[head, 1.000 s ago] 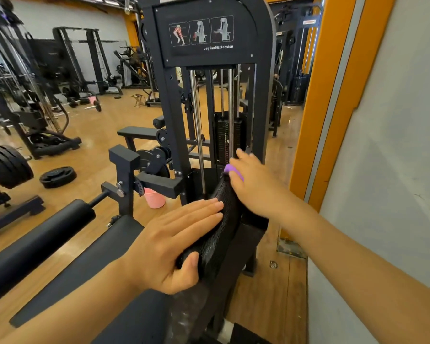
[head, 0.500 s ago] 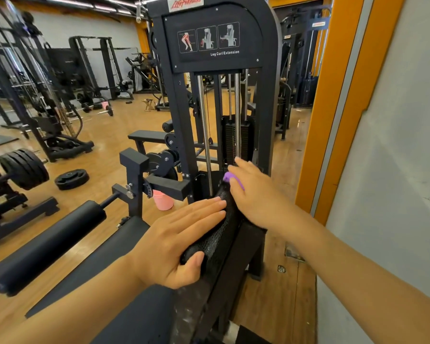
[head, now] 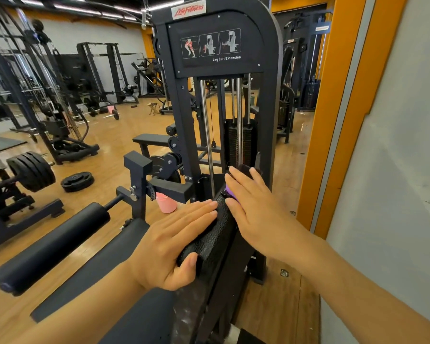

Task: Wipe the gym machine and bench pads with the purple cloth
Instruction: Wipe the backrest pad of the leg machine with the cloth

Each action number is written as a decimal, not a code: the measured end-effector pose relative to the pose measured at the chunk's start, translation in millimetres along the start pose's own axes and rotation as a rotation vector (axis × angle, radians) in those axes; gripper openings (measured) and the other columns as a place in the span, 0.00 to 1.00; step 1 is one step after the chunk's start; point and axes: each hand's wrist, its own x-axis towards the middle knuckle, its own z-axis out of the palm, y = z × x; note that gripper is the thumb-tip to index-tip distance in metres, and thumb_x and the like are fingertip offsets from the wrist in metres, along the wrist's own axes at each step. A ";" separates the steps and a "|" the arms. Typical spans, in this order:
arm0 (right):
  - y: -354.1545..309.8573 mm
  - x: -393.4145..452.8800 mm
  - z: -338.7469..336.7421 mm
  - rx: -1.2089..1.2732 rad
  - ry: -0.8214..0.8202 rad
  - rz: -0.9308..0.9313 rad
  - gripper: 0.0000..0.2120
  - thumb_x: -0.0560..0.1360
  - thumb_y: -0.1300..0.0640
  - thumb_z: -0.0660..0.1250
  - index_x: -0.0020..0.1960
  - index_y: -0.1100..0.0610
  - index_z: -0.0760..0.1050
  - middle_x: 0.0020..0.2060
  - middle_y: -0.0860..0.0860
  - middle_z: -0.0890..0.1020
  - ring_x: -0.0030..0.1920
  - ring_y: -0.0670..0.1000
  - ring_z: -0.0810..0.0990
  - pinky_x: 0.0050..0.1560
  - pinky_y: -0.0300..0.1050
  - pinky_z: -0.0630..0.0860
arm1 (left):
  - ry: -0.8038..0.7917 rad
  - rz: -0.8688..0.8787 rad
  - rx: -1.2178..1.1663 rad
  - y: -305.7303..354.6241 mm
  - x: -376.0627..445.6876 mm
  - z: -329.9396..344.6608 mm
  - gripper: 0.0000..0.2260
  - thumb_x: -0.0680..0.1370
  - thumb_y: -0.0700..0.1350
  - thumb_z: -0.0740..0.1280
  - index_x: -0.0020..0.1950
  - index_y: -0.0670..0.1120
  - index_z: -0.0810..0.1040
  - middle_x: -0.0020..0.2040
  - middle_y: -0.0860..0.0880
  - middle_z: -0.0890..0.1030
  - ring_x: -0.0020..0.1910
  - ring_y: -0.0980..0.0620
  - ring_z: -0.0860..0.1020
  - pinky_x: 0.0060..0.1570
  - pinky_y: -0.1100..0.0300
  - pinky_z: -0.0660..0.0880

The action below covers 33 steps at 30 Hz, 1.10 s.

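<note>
The left hand [head: 170,244] lies flat-fingered against the textured black pad [head: 210,239], thumb hooked under its near end. The right hand [head: 252,207], fingers straight, presses the purple cloth [head: 231,193] onto the pad's far side. Behind stands the leg curl machine [head: 216,70]; a pink cup [head: 166,202] sits on the floor.

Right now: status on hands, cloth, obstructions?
Left hand flat on textured pad, thumb under. Right hand pressing purple cloth on pad's far side. Nothing blocking.
</note>
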 end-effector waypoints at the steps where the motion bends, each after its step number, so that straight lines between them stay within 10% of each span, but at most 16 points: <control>1: 2.8 2.9 -0.1 0.015 0.011 0.003 0.25 0.85 0.51 0.48 0.80 0.52 0.48 0.79 0.43 0.46 0.62 0.27 0.25 0.61 0.25 0.27 | 0.002 0.000 -0.001 -0.2 -0.3 0.5 0.29 0.85 0.55 0.48 0.66 0.31 0.74 0.69 0.37 0.74 0.72 0.43 0.72 0.70 0.49 0.71; 5: 23.4 42.2 -9.4 0.012 0.028 0.141 0.21 0.86 0.54 0.49 0.77 0.58 0.60 0.78 0.51 0.57 0.78 0.50 0.51 0.74 0.40 0.45 | -0.001 0.009 -0.020 -1.6 -0.3 1.5 0.29 0.85 0.55 0.49 0.67 0.31 0.73 0.69 0.36 0.74 0.72 0.42 0.71 0.70 0.49 0.70; 9: 36.6 79.9 -10.5 0.003 0.025 0.278 0.20 0.85 0.55 0.49 0.75 0.59 0.64 0.79 0.55 0.55 0.79 0.59 0.51 0.76 0.53 0.53 | 0.005 0.013 -0.029 -2.2 0.4 2.2 0.27 0.85 0.54 0.49 0.68 0.33 0.71 0.70 0.36 0.74 0.73 0.42 0.71 0.71 0.49 0.69; 17: 19.2 23.7 7.9 0.055 0.098 0.174 0.25 0.85 0.53 0.52 0.80 0.56 0.52 0.79 0.49 0.54 0.79 0.51 0.46 0.76 0.44 0.44 | 0.011 0.001 -0.015 -0.4 -1.9 1.3 0.29 0.85 0.55 0.49 0.66 0.31 0.74 0.69 0.36 0.75 0.72 0.42 0.72 0.69 0.48 0.72; 33: 35.1 50.8 7.4 0.092 0.160 0.269 0.14 0.84 0.55 0.55 0.64 0.61 0.72 0.61 0.55 0.73 0.66 0.56 0.69 0.61 0.44 0.66 | -0.009 -0.034 -0.047 2.3 -5.4 -1.3 0.28 0.85 0.55 0.49 0.69 0.33 0.73 0.71 0.37 0.73 0.72 0.42 0.71 0.69 0.46 0.71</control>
